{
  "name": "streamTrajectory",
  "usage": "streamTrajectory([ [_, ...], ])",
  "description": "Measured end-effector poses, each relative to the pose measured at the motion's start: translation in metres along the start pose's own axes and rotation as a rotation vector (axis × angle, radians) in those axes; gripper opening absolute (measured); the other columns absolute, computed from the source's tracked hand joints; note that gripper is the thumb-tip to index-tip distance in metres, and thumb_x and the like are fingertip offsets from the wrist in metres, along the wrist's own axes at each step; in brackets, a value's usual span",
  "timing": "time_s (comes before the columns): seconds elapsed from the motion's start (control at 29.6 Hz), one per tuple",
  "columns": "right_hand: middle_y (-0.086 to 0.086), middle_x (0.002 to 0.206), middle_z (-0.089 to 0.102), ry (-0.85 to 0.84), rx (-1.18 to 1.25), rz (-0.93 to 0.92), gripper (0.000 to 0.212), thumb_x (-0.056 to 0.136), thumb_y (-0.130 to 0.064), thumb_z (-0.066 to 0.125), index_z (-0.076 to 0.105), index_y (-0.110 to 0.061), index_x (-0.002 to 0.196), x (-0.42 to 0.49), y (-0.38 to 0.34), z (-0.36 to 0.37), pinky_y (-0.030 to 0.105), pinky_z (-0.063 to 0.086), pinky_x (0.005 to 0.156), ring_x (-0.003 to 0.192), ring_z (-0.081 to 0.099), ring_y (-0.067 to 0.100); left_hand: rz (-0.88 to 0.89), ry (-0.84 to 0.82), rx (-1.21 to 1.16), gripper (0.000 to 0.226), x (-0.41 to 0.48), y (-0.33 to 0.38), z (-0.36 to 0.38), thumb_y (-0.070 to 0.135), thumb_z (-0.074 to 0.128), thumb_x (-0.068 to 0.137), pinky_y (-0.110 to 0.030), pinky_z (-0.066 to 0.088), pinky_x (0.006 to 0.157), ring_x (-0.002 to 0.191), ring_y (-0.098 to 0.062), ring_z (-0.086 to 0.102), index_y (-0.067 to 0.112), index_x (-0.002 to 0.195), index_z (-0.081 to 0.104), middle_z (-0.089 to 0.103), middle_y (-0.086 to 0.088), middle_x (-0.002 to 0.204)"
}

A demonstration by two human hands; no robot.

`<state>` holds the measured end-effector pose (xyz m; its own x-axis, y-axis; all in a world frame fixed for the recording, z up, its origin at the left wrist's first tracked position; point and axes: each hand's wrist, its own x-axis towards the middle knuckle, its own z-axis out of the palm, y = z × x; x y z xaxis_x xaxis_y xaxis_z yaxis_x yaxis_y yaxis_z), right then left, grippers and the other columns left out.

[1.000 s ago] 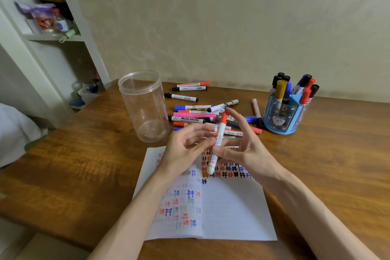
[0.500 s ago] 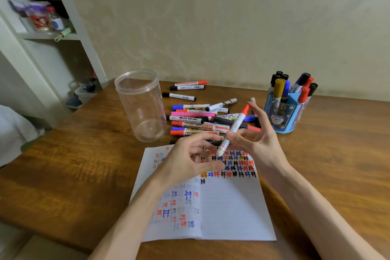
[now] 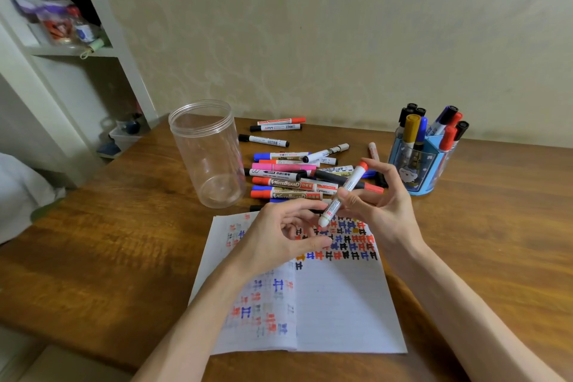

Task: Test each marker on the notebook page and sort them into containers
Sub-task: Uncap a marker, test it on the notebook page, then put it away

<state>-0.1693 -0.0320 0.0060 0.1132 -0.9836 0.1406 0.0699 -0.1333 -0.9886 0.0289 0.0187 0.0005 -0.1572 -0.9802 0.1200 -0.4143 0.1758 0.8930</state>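
Wooden worktop (image 3: 108, 242), viewed from the near side, with a white shelf unit (image 3: 102, 49) standing off its far left corner.

An open lined notebook (image 3: 341, 304) lies flat at the near edge. Rows of red, blue, black and orange test marks fill the top of its right page, and fainter marks show on the left page.

A clear plastic jar (image 3: 206, 155) stands upright, mouth open, just beyond the notebook's far left corner. A blue pen holder (image 3: 415, 170) stands upright at the far right, with markers set in it caps up. Between jar and holder lie the loose markers (image 3: 288, 177), heaped and mostly crosswise.

The right hand (image 3: 381, 205) pinches a white marker (image 3: 344, 195) at mid-barrel. The marker is tilted, its red end up toward the holder and its pale end down over the notebook's far edge. The left hand (image 3: 279, 236) hangs just beside that lower end with its fingers curled. Whether its forefinger touches the barrel cannot be told.
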Motion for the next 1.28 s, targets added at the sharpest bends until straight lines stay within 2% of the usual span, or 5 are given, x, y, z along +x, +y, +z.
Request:
streamTrajectory([
  [0.3,0.001,0.089,0.078,-0.063,-0.079,0.037,0.078,0.09,-0.028,0.08,0.038,-0.033,0.156,0.0,-0.002,0.004,0.035,0.058,0.096,0.091,0.077,0.016,0.006,0.006,0.03,0.06,0.002,-0.003,-0.002,0.032,0.089,0.08,-0.033,0.06,0.084,0.1,-0.008,0.072,0.031,0.135,0.065,0.076,0.014,0.109],
  [0.44,0.0,0.095,0.081,-0.056,-0.082,0.095,0.024,0.093,-0.034,0.074,0.077,-0.017,0.109,-0.002,-0.003,0.006,0.038,0.061,0.092,0.093,0.076,0.024,0.009,-0.057,0.146,0.068,0.001,-0.005,-0.011,0.039,0.09,0.077,-0.021,0.049,0.086,0.11,0.002,0.065,0.039,0.138,0.061,0.072,0.021,0.116],
  [0.57,-0.003,0.074,0.072,0.03,-0.089,0.158,0.045,0.084,-0.053,0.071,0.08,-0.011,0.095,-0.001,-0.002,0.004,0.033,0.054,0.079,0.075,0.062,0.016,-0.078,-0.25,0.357,0.08,-0.01,-0.01,-0.029,0.05,0.092,0.069,-0.019,0.037,0.104,0.118,0.026,0.04,0.055,0.138,0.051,0.05,0.043,0.128],
  [0.71,-0.002,0.067,0.06,0.039,-0.066,0.191,0.051,0.084,-0.055,0.067,0.074,-0.008,0.103,0.004,-0.006,0.005,0.027,0.045,0.064,0.064,0.051,0.013,-0.074,-0.386,0.513,0.085,-0.017,-0.009,-0.034,0.059,0.089,0.068,-0.032,0.017,0.114,0.122,0.018,0.015,0.062,0.14,0.044,0.019,0.058,0.127],
  [1.28,-0.006,0.076,0.077,0.119,-0.17,0.096,0.009,0.095,-0.017,0.073,0.077,-0.017,0.088,-0.051,0.008,0.022,0.017,0.051,0.058,0.067,0.07,0.005,-0.123,-0.418,0.453,0.116,-0.027,-0.023,-0.043,0.073,0.089,0.056,-0.048,0.025,0.125,0.15,-0.002,0.013,0.062,0.152,0.024,0.02,0.035,0.159],
])
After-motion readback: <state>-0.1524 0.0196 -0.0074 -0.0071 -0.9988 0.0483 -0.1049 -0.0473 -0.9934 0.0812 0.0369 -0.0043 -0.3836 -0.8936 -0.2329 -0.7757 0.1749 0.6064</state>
